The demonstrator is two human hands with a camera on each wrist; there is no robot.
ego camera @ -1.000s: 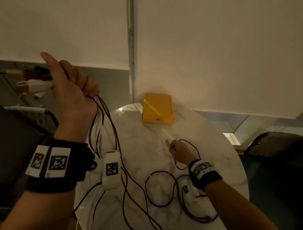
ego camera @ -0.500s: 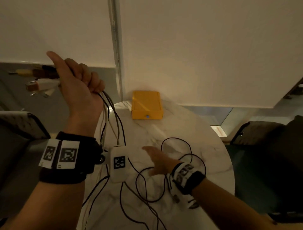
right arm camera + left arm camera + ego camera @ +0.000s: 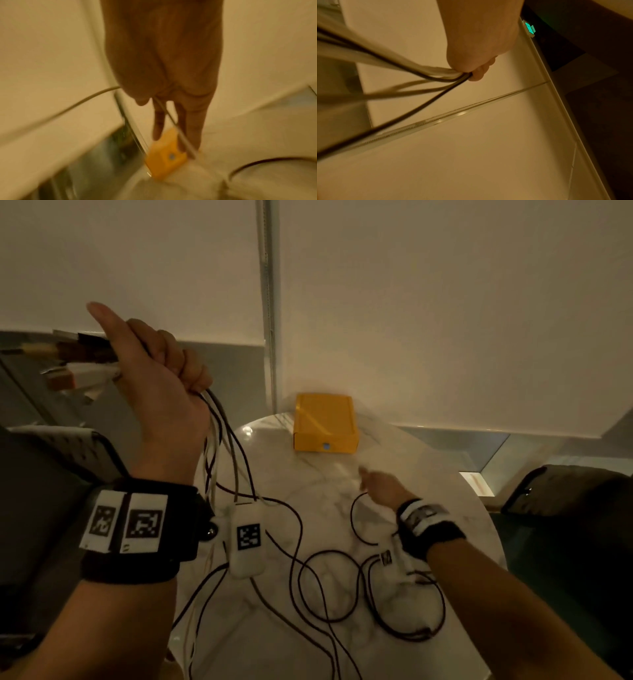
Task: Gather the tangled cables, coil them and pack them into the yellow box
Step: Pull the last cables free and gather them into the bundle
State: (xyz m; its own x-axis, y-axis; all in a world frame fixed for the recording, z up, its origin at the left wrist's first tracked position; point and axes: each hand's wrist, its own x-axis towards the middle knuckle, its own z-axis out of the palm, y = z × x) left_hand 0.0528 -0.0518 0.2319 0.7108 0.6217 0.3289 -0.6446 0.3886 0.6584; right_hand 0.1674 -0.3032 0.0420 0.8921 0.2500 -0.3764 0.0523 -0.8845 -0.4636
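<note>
My left hand (image 3: 154, 392) is raised at the left, thumb up, and grips a bundle of black and pale cables (image 3: 222, 440) near their ends. Their plugs (image 3: 68, 361) stick out to the left. The left wrist view shows the cables (image 3: 402, 67) leaving the fist (image 3: 479, 54). Black cable loops (image 3: 329, 587) lie on the round marble table (image 3: 428, 474). My right hand (image 3: 380, 486) reaches low over the table, just short of the shut yellow box (image 3: 325, 422). In the blurred right wrist view, a white cable (image 3: 85, 101) runs under the thumb and between the fingers (image 3: 159, 121), before the box (image 3: 164, 155).
The box stands at the table's far edge against a pale blind with a vertical frame (image 3: 269, 302). A dark chair (image 3: 565, 494) stands to the right of the table and another seat (image 3: 51, 460) to the left. Hanging cables run off the near table edge.
My right hand left its spot near the box, drew back over the loops with fingers spread, and has now reached forward toward the box again. The left hand stayed raised with its bundle.
</note>
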